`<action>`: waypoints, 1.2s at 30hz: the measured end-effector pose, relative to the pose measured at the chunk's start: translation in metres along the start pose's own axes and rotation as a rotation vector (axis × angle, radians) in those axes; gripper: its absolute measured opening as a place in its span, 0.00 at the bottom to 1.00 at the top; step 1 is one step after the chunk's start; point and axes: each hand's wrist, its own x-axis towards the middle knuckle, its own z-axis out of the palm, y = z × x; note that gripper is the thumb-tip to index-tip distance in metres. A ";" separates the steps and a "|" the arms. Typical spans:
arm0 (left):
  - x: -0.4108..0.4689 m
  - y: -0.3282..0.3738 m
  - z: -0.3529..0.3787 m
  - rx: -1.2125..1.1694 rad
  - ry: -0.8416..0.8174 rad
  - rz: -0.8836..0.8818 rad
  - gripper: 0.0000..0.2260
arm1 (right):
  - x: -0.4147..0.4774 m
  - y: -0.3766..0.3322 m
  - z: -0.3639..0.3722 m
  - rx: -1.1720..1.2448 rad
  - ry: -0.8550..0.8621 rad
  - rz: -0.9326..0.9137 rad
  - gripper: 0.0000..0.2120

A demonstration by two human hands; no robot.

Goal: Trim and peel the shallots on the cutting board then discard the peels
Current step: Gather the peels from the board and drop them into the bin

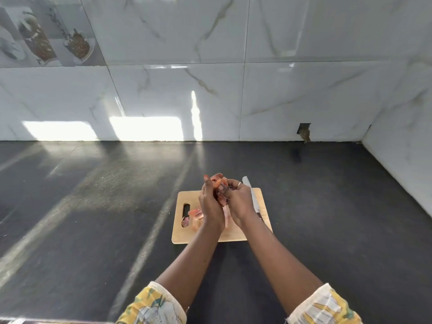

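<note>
At the board's 9 o'clock edge, beside the handle slot of the cutting board (233, 235), a few loose peels (195, 215) lie on the wood; I cannot tell whether any are shallots. The left hand (210, 204) is raised over the board, its fingers nearly straight and pointing to 12 o'clock, pressing flat against a bundle of peels (218, 183). The right hand (239, 202) closes on the bundle from 3 o'clock with curled fingers. A strip dangles toward 6 o'clock. The left hand is nearer the loose peels. The knife (251, 195) lies along the board's 3 o'clock side.
</note>
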 end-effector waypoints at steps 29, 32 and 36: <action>-0.232 -0.128 0.079 0.193 -0.808 -0.633 0.13 | -0.223 0.012 -0.174 0.317 1.096 -0.403 0.10; -0.279 -0.168 0.060 0.345 -0.867 -0.702 0.11 | -0.264 0.049 -0.206 0.354 1.260 -0.372 0.09; -0.321 -0.243 0.027 0.548 -0.889 -0.828 0.11 | -0.300 0.116 -0.259 0.455 1.416 -0.242 0.09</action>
